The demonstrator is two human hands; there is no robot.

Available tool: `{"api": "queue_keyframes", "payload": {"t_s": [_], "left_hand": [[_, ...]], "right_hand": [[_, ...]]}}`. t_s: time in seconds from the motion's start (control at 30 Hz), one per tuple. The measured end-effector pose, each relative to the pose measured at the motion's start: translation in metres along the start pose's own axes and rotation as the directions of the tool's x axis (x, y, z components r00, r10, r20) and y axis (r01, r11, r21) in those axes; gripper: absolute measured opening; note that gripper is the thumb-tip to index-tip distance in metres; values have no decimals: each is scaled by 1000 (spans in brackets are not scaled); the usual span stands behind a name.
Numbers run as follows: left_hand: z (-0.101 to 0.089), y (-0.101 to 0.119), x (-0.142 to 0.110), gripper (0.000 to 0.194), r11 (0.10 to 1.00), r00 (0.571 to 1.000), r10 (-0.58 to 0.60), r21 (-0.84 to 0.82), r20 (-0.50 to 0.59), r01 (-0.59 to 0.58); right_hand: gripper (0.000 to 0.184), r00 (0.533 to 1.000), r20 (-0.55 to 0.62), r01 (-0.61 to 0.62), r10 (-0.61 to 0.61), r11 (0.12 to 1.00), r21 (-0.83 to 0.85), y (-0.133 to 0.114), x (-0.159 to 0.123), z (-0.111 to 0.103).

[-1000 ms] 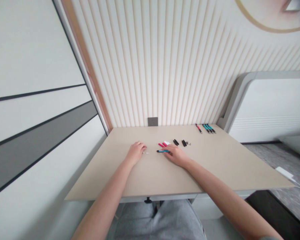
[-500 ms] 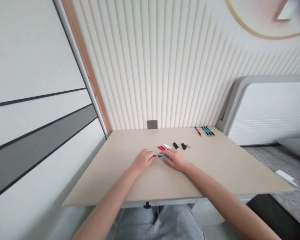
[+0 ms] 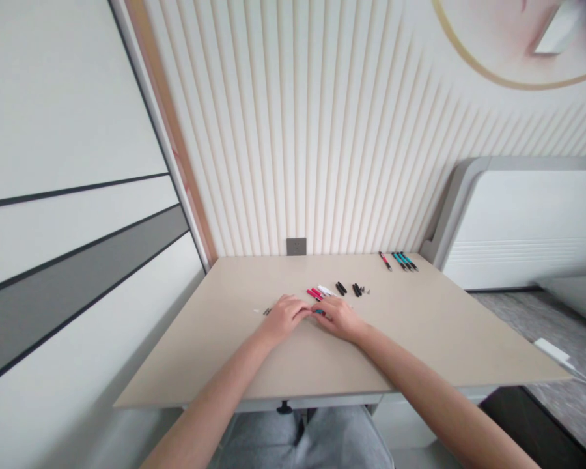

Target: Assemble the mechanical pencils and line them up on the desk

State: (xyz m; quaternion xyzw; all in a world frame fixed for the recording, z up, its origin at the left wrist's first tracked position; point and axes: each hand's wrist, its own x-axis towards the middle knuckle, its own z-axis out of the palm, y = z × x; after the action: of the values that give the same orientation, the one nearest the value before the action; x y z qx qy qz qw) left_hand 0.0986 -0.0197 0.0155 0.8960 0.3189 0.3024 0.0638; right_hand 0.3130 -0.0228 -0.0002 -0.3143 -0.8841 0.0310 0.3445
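Both hands meet above the front middle of the desk. My right hand (image 3: 340, 318) is closed around a teal pen barrel (image 3: 320, 312), most of it covered by the fingers. My left hand (image 3: 288, 316) pinches at the barrel's left end, its fingertips against those of the right; what exactly lies between them is hidden. Just beyond the hands lie red pen barrels (image 3: 313, 294) and white pen parts (image 3: 324, 290). Left of my left hand are small dark pieces (image 3: 267, 311), too small to name.
Black pen parts (image 3: 340, 288) lie beyond my right hand, with more black parts (image 3: 357, 290) and small metallic tips (image 3: 365, 290) beside them. At the desk's back right are a red pen (image 3: 385, 261) and several teal pens (image 3: 405, 262). A wall socket (image 3: 296, 247) is behind the desk (image 3: 215, 352).
My left hand has closed in on my right, and less of the teal barrel shows between them. Small dark pieces have come into sight left of my left hand. The view has shifted slightly.
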Motion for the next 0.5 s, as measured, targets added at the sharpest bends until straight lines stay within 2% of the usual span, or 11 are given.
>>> {"api": "queue_keyframes", "payload": {"t_s": [0.1, 0.2, 0.37, 0.5], "left_hand": [[-2, 0, -2, 22, 1000, 1000, -12, 20, -10, 12], [0, -3, -5, 29, 999, 1000, -30, 38, 0, 30], [4, -8, -5, 15, 997, 996, -20, 71, 87, 14], [1, -7, -4, 14, 995, 997, -28, 101, 78, 20]], "right_hand": [[16, 999, -24, -27, 28, 999, 40, 1, -1, 0], [15, 994, -81, -63, 68, 996, 71, 2, -2, -1], [16, 994, -88, -59, 66, 996, 72, -1, -1, -2], [17, 991, -104, -70, 79, 994, 88, -1, -1, -6]]}}
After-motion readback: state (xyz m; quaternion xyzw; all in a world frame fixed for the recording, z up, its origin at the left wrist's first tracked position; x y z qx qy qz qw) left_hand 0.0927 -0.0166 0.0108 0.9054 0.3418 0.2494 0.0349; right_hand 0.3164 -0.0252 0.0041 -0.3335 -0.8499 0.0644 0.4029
